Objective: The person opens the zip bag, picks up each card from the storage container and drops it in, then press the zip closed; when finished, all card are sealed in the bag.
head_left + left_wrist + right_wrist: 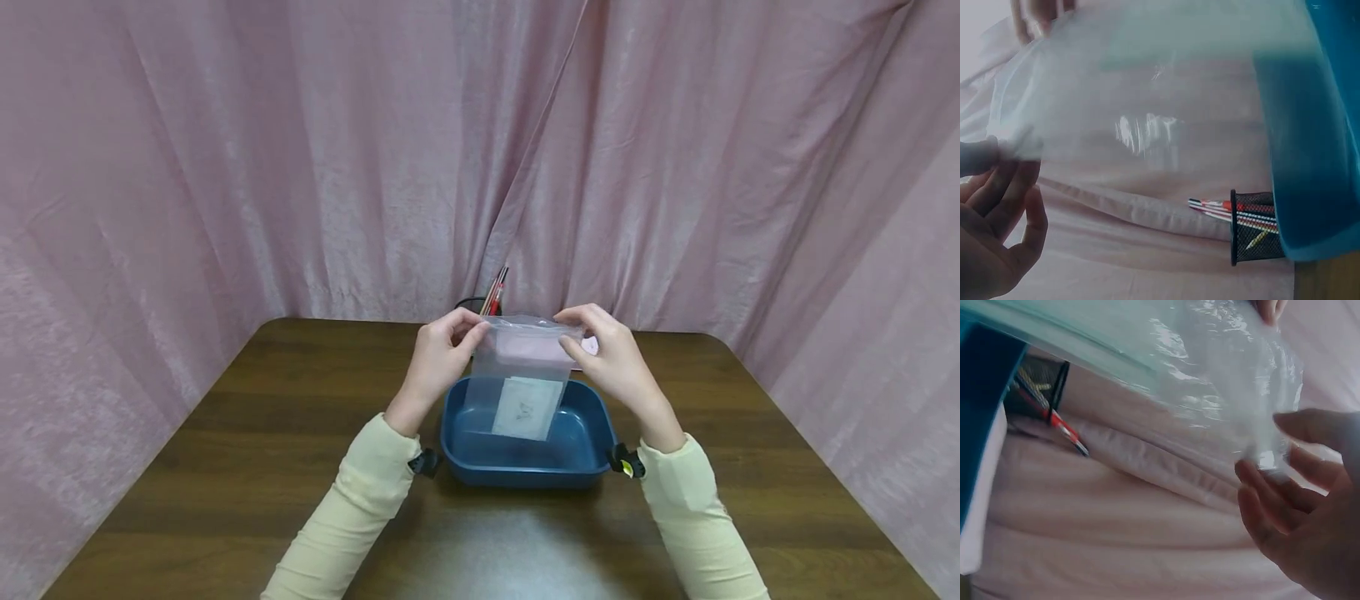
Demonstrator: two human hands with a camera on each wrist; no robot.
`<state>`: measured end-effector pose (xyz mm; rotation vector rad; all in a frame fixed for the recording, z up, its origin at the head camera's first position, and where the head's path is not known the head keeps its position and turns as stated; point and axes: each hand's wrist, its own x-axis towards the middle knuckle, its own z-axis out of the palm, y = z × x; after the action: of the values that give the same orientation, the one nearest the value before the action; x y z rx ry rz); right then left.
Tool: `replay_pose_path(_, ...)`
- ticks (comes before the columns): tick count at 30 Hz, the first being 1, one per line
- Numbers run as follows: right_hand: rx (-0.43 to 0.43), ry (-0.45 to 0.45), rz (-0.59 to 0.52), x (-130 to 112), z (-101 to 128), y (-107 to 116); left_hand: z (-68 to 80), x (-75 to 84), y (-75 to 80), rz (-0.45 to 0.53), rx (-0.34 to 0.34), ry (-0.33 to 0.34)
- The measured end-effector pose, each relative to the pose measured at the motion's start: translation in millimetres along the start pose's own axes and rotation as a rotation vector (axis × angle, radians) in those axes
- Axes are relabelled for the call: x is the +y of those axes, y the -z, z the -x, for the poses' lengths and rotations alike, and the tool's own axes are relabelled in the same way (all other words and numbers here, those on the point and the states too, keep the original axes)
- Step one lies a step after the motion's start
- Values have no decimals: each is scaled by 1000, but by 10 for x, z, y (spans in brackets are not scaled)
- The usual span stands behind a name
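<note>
Pink curtains (300, 167) are hung behind a dark wooden table (225, 467). Above a blue plastic tray (480, 454), a clear, limp plastic zip bag (521, 367) is held up, its top corners pinched by the left hand (438, 358) and right hand (611, 358). It is judged light, floppy and slippery, so best gripped along the seal strip. A white card (527, 408), possibly paper, is seen inside.

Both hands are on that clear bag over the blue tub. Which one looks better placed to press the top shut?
Probably the right hand: its fingers curl over the top edge of the clear bag. The left hand only pinches the other corner, above the blue tub. It's close.
</note>
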<state>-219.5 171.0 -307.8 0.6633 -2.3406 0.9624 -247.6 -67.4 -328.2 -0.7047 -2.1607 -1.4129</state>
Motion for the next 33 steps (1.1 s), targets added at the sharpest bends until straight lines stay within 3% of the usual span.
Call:
replay_pose_path(4, -19, 117, 50, -132, -51, -116, 6, 5, -74, -53, 25, -49)
replay_pose_path(10, -25, 204, 132, -254, -165, -314, -2, 44, -179, -61, 19, -130)
replay_pose_path(17, 33, 232, 157, -249, -196, -395, 6, 61, -236, -57, 23, -146)
replay_pose_path(27, 131, 264, 210, -252, -149, -456, 33, 84, -256, -183, 61, -238)
replay_pose_path(33, 155, 271, 197, -274, -149, -440, 16, 80, -237, -126, 48, -234)
